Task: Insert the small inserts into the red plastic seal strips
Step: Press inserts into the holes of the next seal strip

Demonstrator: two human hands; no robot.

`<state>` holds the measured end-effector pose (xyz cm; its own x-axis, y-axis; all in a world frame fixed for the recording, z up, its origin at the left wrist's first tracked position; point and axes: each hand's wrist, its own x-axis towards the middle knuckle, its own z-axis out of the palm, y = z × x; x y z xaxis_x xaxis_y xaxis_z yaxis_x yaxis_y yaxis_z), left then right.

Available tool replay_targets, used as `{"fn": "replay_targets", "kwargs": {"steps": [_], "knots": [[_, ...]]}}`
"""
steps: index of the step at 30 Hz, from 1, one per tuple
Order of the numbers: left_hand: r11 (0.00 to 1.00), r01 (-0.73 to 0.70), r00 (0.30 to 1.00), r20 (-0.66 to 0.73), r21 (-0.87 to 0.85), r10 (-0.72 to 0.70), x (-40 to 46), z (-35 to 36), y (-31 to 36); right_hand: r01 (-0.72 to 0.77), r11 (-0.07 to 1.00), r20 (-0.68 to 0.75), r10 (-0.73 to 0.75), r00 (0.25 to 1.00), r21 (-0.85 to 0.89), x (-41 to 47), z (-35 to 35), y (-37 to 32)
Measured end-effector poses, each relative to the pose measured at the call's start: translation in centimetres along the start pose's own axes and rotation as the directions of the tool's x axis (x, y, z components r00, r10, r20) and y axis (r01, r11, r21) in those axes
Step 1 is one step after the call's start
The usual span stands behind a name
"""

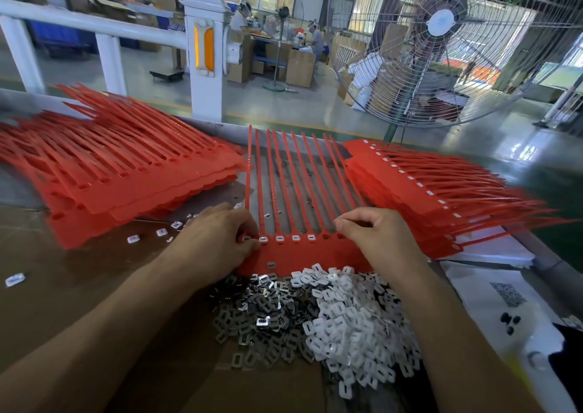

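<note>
- The left hand [217, 239] pinches the left end of the strip [303, 250], fingers curled at a socket.
- The right hand [378, 236] has curled fingers with tips together over the strip's right end; what it pinches I cannot tell.
- The inserts [315, 321] lie in a pile just below both hands.

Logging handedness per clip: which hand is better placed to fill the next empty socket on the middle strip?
Probably the right hand: its pinched fingertips hover by the unfilled sockets of the red plastic seal strip, while the left hand holds its left end.
</note>
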<state>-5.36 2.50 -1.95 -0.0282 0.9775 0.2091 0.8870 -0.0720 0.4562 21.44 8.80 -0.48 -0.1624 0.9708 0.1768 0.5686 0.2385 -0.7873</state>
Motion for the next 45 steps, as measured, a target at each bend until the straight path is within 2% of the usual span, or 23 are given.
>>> {"fn": "replay_targets", "kwargs": {"steps": [5, 14, 25, 30, 36, 39, 45], "knots": [[1.000, 0.006, 1.000, 0.001, 0.005, -0.006, -0.1, 0.0, 0.0, -0.045, 0.999, -0.031, 0.045, 0.999, -0.005, 0.0, 0.9, -0.1], [1.000, 0.013, 1.000, 0.014, 0.011, -0.014, 0.0, -0.1, 0.2, -0.023, 0.987, 0.023, 0.027, 0.999, -0.156, 0.5, 1.9, -0.1], [1.000, 0.009, 1.000, 0.016, 0.012, -0.010, 0.0, -0.1, 0.1, -0.049, 0.985, -0.036, 0.044, 0.998, -0.164, 0.7, 2.7, -0.3], [1.000, 0.013, 1.000, 0.020, 0.007, -0.013, 0.0, -0.1, 0.1, 0.017, 0.970, 0.049, -0.005, 0.999, -0.243, 0.1, 1.9, -0.6], [1.000, 0.018, 1.000, 0.022, 0.010, -0.018, 0.0, -0.2, 0.1, 0.232, 0.802, 0.211, -0.136, 0.968, -0.550, -0.8, 1.6, -1.8], [1.000, 0.025, 0.999, 0.031, 0.012, -0.025, 0.0, -0.2, 0.2, 0.273, 0.687, 0.271, -0.114, 0.956, -0.674, -1.1, 1.6, -2.6], [1.000, 0.023, 0.999, 0.028, 0.019, -0.024, -0.2, -0.2, 0.4, 0.277, 0.583, 0.314, -0.040, 0.949, -0.764, -1.2, 1.8, -3.9]]}}
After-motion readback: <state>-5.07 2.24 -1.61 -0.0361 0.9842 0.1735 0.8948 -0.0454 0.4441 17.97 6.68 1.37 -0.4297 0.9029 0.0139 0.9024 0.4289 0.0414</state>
